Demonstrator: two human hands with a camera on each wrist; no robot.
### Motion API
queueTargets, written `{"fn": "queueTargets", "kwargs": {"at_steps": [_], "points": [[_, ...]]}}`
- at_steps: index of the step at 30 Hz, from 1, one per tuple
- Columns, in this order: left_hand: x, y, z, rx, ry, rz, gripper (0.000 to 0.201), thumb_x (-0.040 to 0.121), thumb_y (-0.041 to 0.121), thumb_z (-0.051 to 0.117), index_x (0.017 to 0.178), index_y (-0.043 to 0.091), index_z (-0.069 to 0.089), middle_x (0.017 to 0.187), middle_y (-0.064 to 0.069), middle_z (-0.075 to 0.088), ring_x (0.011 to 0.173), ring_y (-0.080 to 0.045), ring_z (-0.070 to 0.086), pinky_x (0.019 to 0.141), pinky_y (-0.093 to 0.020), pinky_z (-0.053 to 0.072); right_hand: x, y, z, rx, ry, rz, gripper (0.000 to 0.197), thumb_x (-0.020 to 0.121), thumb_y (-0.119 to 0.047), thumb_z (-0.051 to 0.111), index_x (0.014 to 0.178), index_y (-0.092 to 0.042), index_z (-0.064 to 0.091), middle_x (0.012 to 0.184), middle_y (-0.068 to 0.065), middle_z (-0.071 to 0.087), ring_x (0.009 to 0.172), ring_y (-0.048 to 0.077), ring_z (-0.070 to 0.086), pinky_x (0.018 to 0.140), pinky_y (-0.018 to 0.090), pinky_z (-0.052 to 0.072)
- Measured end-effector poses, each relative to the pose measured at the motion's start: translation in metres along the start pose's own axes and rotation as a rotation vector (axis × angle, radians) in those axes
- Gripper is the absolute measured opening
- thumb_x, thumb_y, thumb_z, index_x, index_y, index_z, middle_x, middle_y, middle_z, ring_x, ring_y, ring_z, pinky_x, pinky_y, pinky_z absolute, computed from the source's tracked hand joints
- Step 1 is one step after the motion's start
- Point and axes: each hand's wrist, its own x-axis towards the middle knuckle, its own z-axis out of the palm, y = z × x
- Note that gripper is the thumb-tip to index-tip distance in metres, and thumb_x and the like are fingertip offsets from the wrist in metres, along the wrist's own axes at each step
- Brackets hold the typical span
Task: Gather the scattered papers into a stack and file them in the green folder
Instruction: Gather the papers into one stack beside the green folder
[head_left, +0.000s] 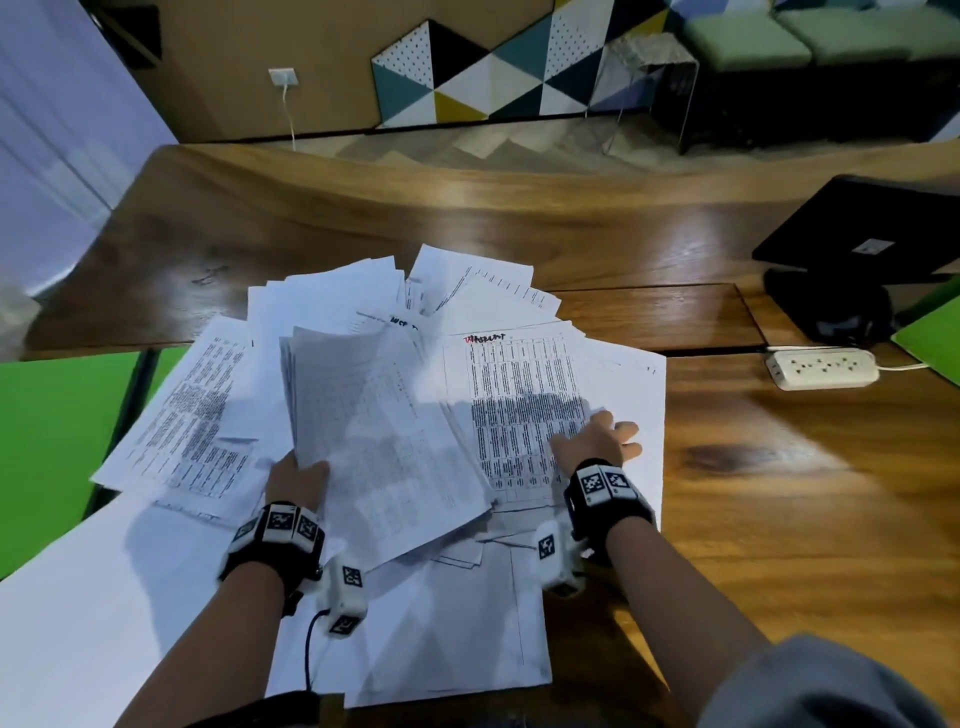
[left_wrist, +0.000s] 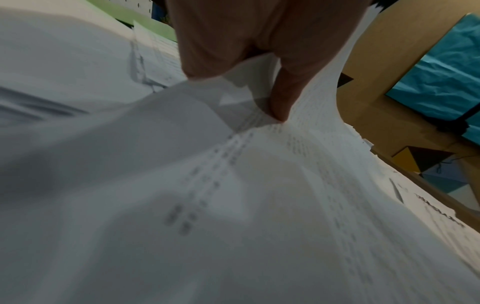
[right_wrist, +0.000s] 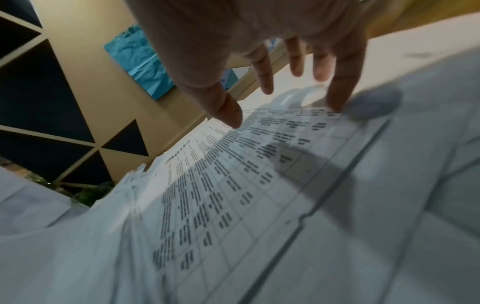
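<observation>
The head view is evenly lit and fairly sharp, with glare seen on the wooden surface (head_left: 701, 249) and soft shadows thrown across the papers (head_left: 395, 415). Straight edges are bent toward the frame borders. Both wrist views are dimmer and smeared by motion blur; print is unreadable, and finger shadows are cast on the sheets

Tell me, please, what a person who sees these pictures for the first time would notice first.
First, the loose printed papers fanned over the middle of the wooden table. The left hand grips a thick bundle of sheets at its near corner, while the right hand reaches with spread fingers onto a table-printed sheet. Bright green surfaces show at the left edge.
</observation>
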Motion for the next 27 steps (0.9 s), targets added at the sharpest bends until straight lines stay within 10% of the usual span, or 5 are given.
{"fn": "queueTargets", "kwargs": {"at_steps": [11,16,22,27], "points": [[0.009,0.015,-0.013,-0.025,-0.050,0.047,0.040,0.088,0.005,0.053,0.127,-0.006,0.052,0.127,-0.026,0.057,0.114,-0.039,0.056,0.082,-0.033,0.040,0.030,0.009,-0.022,-0.107,-0.183,0.023,0.094,0.077,-0.040,0.072,0.145,-0.004,0.017,0.143,0.020,0.036,0.130,0.040,0.039,0.106,0.050,0.039],[0.013,0.016,-0.009,0.045,-0.064,0.094,0.038,0.088,0.005,0.053,0.125,-0.006,0.053,0.121,-0.027,0.059,0.095,-0.034,0.056,0.079,-0.033,0.039,0.011,0.007,0.001,-0.236,-0.186,-0.127,0.084,0.075,-0.044,0.070,0.139,-0.007,0.030,0.137,0.016,0.042,0.128,0.036,0.036,0.102,0.046,0.038],[0.022,0.001,-0.008,0.128,-0.051,0.045,0.039,0.087,0.002,0.053,0.125,-0.005,0.054,0.121,-0.029,0.060,0.085,-0.026,0.049,0.077,-0.030,0.038,0.001,-0.001,0.009,0.206,-0.208,0.076,0.079,0.077,-0.026,0.070,0.139,-0.005,0.027,0.137,0.018,0.030,0.114,0.040,0.051,0.091,0.046,0.052],[0.020,0.000,-0.007,0.154,-0.052,0.028,0.039,0.084,0.002,0.052,0.122,-0.004,0.056,0.105,-0.026,0.062,0.087,-0.033,0.055,0.077,-0.035,0.044,-0.001,-0.002,0.017,0.233,-0.295,-0.003,0.064,0.082,-0.022,0.066,0.134,-0.004,0.036,0.127,0.017,0.053,0.109,0.033,0.058,0.075,0.031,0.046]]}}
